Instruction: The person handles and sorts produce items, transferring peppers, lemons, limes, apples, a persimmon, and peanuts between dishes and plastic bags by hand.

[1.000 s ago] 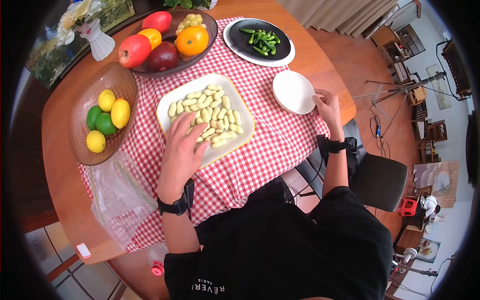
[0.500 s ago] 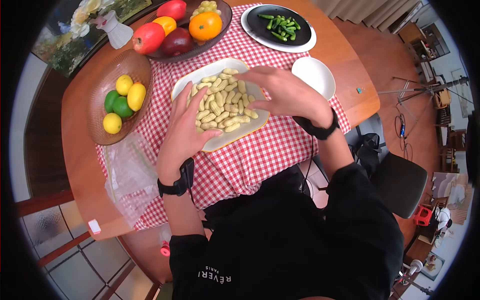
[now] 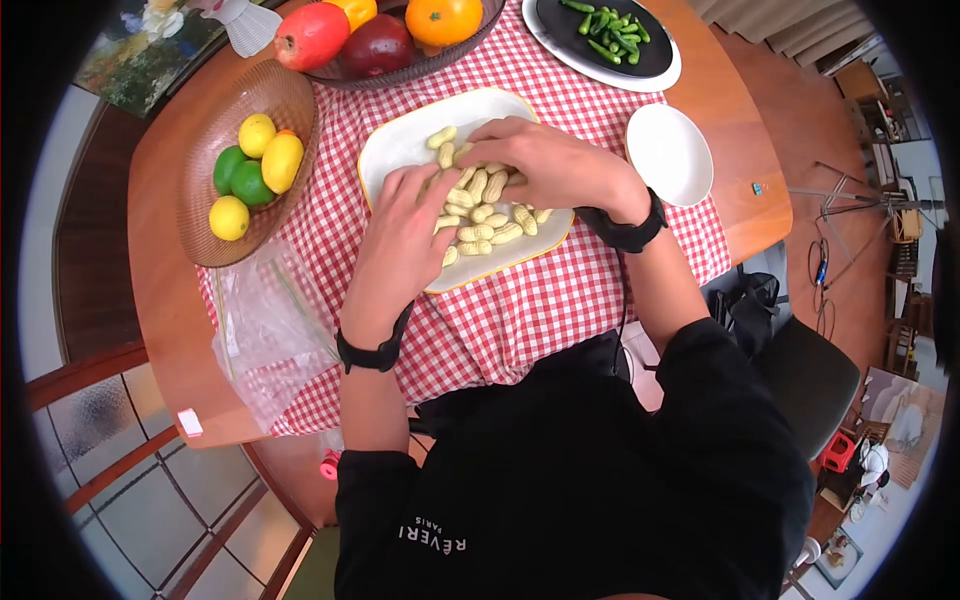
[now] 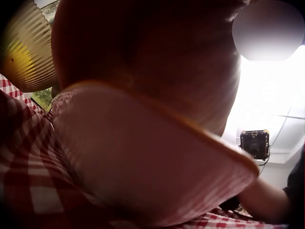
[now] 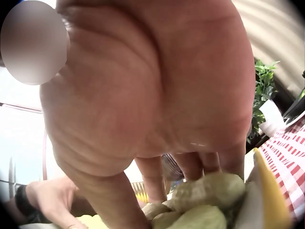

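Unshelled peanuts (image 3: 476, 232) lie heaped in a white rectangular dish (image 3: 405, 140) with a yellow rim. Both hands reach down into the heap from either side. My left hand (image 3: 398, 235) has its fingers bent over the peanuts on the left, its thumb spread toward the near side. Facing it, my right hand (image 3: 560, 172) curls its fingers and thumb around peanuts on the right. The right wrist view shows its fingers pointing down, with peanuts (image 5: 207, 191) among them. In the left wrist view the dish wall (image 4: 143, 157) hides the left fingertips.
An empty white bowl (image 3: 670, 155) stands right of the dish. Behind it are green chilies (image 3: 615, 35) on a black plate. To the left, a ribbed bowl (image 3: 200, 165) holds lemons and limes; a larger fruit bowl (image 3: 460, 45) stands at the back. A clear plastic bag (image 3: 265, 325) lies front left.
My right hand has left the white bowl and moved left over the dish. Both hands have lowered into the peanuts, their fingers bending and coming closer together. The head view has shifted.
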Motion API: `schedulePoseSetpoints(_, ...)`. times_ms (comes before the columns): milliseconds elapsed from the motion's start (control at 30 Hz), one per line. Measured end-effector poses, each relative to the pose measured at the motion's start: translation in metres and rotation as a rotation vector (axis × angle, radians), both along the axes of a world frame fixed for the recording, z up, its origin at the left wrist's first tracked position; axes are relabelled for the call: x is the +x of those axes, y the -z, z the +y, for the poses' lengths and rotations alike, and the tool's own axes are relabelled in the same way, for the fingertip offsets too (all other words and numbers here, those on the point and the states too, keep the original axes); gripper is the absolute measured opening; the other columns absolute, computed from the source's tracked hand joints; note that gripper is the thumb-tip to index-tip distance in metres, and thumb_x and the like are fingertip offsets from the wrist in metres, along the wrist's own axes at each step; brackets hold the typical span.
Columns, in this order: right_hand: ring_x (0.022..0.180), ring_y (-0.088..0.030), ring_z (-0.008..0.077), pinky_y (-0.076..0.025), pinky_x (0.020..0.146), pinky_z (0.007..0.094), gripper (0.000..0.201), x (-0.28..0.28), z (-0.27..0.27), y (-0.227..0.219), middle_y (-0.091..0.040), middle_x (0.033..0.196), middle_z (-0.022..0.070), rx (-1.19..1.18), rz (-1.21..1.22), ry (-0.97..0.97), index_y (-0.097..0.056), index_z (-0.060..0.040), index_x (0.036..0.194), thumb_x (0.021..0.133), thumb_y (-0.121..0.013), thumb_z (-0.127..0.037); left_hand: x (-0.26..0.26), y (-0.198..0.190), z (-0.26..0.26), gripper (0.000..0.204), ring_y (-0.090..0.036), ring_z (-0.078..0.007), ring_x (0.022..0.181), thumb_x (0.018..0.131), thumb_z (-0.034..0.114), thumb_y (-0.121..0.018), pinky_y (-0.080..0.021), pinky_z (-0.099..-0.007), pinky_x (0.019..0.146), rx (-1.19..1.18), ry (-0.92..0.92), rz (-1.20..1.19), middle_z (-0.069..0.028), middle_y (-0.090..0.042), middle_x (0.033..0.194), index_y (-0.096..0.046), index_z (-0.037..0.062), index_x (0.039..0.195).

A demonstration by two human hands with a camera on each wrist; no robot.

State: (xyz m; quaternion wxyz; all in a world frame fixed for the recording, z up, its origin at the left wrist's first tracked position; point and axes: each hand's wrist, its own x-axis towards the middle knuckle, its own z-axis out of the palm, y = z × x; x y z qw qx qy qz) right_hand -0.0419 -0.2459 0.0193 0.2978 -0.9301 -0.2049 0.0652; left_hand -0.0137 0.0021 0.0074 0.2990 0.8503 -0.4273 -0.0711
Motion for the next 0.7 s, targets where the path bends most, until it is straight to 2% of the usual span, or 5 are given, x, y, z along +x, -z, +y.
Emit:
schedulePoseSetpoints(133, 0.105, -0.070, 0.0373, -0.057, 0.094, 0.0422, 0.039, -0.001, -0.004, 0.005, -0.072, 0.109, 0.0189, 0.114, -0.118, -0.005, -0.074, 0.0002, 0.117, 0.079, -0.072, 0.003, -0.001, 0.000, 0.002, 0.049, -0.054, -0.0370, 0.132, 0.082, 0.000, -0.076, -0.045, -0.0446, 0.112, -0.036, 0.006, -0.010, -0.0160, -0.060, 0.138, -0.067, 0.0014, 0.130)
schedulePoseSetpoints(233, 0.096, -0.072, 0.0381, -0.059, 0.087, 0.0423, 0.034, -0.002, -0.004, 0.002, -0.073, 0.103, 0.0202, 0.160, -0.174, 0.063, -0.074, 0.0010, 0.115, 0.082, -0.072, 0.001, 0.004, 0.003, 0.002, 0.042, -0.057, -0.0379, 0.128, 0.084, 0.001, -0.075, -0.046, -0.0451, 0.110, -0.083, 0.000, -0.014, -0.0167, -0.063, 0.135, -0.070, 0.0006, 0.125)
schedulePoseSetpoints(333, 0.099, -0.074, 0.0369, -0.061, 0.088, 0.0410, 0.032, -0.004, -0.006, -0.004, -0.075, 0.118, 0.0184, 0.132, -0.202, 0.112, -0.074, -0.0013, 0.119, 0.088, -0.078, -0.006, 0.001, -0.002, 0.007, 0.042, -0.058, -0.0383, 0.129, 0.083, 0.003, -0.077, -0.046, -0.0451, 0.111, -0.136, -0.046, 0.029, -0.0170, -0.064, 0.136, -0.071, 0.0010, 0.125)
schedulePoseSetpoints(467, 0.095, -0.074, 0.0341, -0.061, 0.084, 0.0393, 0.028, -0.014, -0.013, -0.027, -0.077, 0.112, 0.0157, 0.152, -0.330, 0.120, -0.075, -0.0018, 0.117, 0.090, -0.077, -0.010, -0.003, -0.021, 0.026, 0.059, -0.052, -0.0378, 0.138, 0.077, 0.008, -0.085, -0.043, -0.0460, 0.116, -0.017, -0.078, -0.019, -0.0160, -0.056, 0.149, -0.067, 0.0046, 0.134)
schedulePoseSetpoints(700, 0.090, -0.073, 0.0387, -0.059, 0.082, 0.0449, 0.025, -0.030, -0.003, -0.026, -0.075, 0.099, 0.0212, 0.161, 0.016, -0.051, -0.075, 0.0001, 0.113, 0.089, -0.074, -0.009, -0.002, -0.012, 0.019, 0.064, -0.046, -0.0396, 0.143, 0.078, 0.009, -0.082, -0.040, -0.0493, 0.118, 0.111, -0.018, -0.032, -0.0162, -0.050, 0.155, -0.063, 0.0060, 0.140)
